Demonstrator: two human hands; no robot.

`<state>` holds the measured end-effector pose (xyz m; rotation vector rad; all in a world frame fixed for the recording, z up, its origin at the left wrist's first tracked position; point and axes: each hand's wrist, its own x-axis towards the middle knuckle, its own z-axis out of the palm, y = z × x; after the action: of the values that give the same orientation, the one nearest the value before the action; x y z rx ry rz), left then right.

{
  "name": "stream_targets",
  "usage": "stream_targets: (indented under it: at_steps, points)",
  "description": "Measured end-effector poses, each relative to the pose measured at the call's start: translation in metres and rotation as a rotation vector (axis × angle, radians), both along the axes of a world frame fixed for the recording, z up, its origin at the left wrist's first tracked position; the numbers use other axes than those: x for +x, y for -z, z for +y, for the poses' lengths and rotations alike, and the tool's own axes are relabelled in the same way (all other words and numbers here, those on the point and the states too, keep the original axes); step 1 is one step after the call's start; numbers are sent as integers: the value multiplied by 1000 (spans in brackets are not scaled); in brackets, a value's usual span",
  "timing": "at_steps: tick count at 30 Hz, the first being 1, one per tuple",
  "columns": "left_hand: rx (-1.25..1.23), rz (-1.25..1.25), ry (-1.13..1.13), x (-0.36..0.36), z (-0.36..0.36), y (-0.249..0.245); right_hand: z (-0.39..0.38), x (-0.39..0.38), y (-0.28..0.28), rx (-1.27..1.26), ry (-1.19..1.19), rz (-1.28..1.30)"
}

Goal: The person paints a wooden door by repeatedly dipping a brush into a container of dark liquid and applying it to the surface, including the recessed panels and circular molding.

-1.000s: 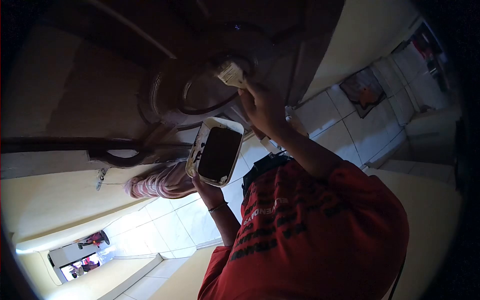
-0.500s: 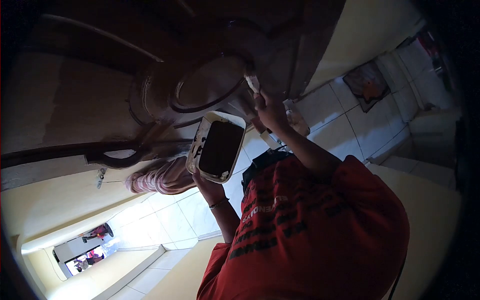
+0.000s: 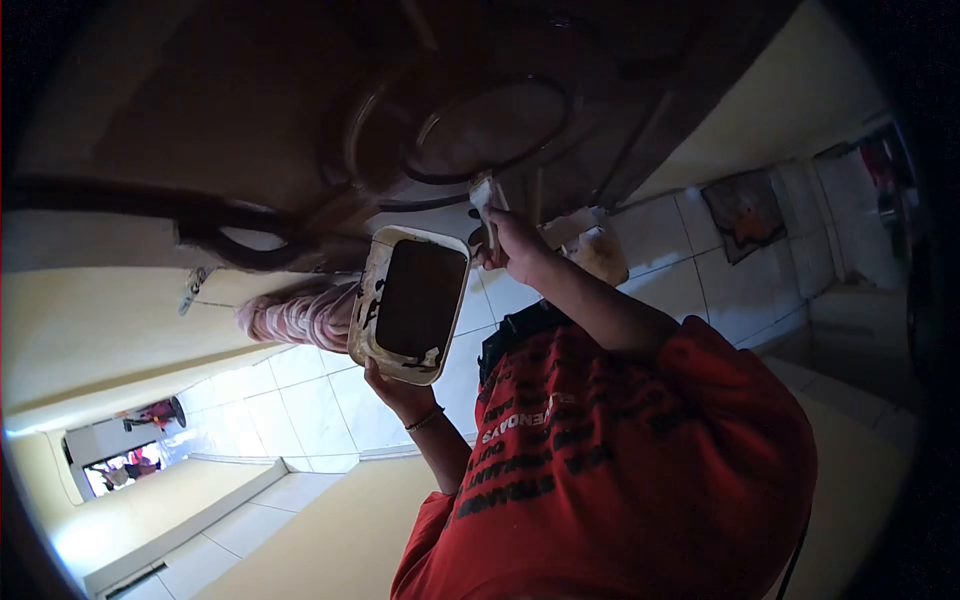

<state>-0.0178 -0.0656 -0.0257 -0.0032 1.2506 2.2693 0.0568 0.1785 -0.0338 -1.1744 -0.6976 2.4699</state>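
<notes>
My left hand (image 3: 400,395) grips the lower edge of a cream paint tray (image 3: 369,285), its thumb over the rim. Dark brown paint (image 3: 425,295) fills the tray, and smears mark its inner wall. In my right hand (image 3: 520,248) is a paintbrush (image 3: 485,205), fingers closed round the handle. Its bristles are at the dark brown carved door (image 3: 495,130), just below a raised oval moulding, up and right of the tray.
A rolled striped cloth (image 3: 295,318) lies left of the tray. Behind my right forearm is a pale, stained bundle (image 3: 598,255). White floor tiles (image 3: 320,395) spread below, with a dark mat (image 3: 743,215) at right. A person (image 3: 135,470) shows in the far-left doorway.
The brush has moved from the oval's right side to below it, closer to the tray. My view has shifted, and the tray sits slightly further left in it.
</notes>
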Motion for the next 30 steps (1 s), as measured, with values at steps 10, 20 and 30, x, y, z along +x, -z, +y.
stream_targets:
  at_steps: [10, 20, 30]
  points:
    - [0, 19, -42, -3, -16, 1, 16, -3, -65, -377, -236, 658]
    - [41, 12, -6, 16, 8, -6, 52, 37, -119, -220, -379, 729]
    - [-35, 33, 52, 29, 39, -11, 93, 97, -93, 17, -245, 984]
